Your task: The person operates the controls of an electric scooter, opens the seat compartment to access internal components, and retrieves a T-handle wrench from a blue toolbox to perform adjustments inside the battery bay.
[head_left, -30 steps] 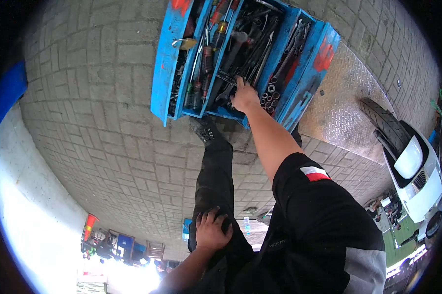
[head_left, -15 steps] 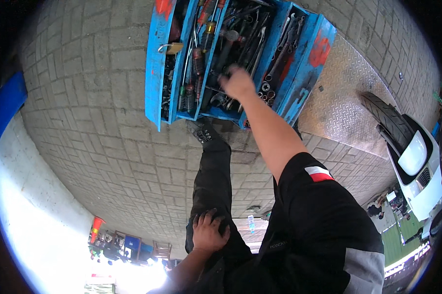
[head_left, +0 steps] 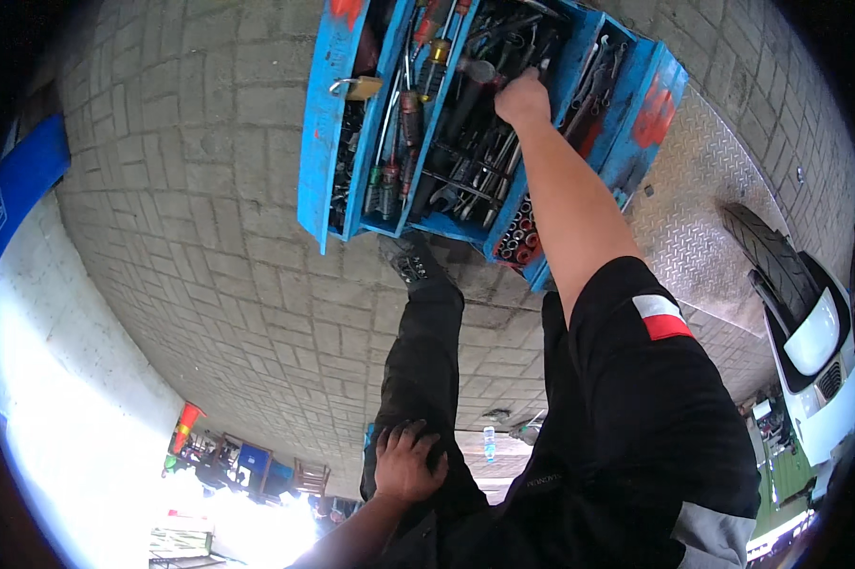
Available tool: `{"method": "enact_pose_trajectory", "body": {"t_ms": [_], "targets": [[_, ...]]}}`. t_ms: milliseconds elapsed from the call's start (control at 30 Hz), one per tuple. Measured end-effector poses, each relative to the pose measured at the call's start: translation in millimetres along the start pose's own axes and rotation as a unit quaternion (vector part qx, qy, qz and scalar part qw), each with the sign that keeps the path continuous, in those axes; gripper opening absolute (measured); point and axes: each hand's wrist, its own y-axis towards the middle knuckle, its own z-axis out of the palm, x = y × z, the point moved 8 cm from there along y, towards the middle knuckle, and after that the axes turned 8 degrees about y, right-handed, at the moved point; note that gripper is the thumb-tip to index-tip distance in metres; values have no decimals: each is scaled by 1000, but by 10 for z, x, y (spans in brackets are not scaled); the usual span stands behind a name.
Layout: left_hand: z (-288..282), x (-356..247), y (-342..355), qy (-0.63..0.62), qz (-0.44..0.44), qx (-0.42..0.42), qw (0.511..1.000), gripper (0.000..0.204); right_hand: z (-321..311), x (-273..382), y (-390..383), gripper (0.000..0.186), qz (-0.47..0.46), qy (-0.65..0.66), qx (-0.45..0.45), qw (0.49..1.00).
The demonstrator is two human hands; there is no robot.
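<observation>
My right hand (head_left: 522,101) reaches into the middle compartment of the open blue toolbox (head_left: 315,156), on the brick paving (head_left: 247,284) in front of my feet. Its fingers dip among dark metal tools, just beside a round-headed tool (head_left: 480,72); I cannot tell whether they pinch anything. Screwdrivers (head_left: 409,119) lie in the tray to the left, sockets (head_left: 518,239) in the one to the right. My left hand (head_left: 407,467) rests on my left leg (head_left: 421,351), fingers slightly spread.
</observation>
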Motion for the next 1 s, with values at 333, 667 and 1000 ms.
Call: {"method": "enact_pose_trajectory", "body": {"t_ms": [333, 667, 1000], "targets": [[28, -118, 46, 16, 11, 19, 1000, 37, 99, 553, -82, 45, -160, 225, 27, 961], [77, -235, -25, -11, 8, -11, 1000, 41, -208, 633, -2141, 9, -391, 391, 208, 807], [81, -233, -7, -33, 9, -52, 998, 49, 513, 627, -2808, 18, -480, -72, 522, 702]]}}
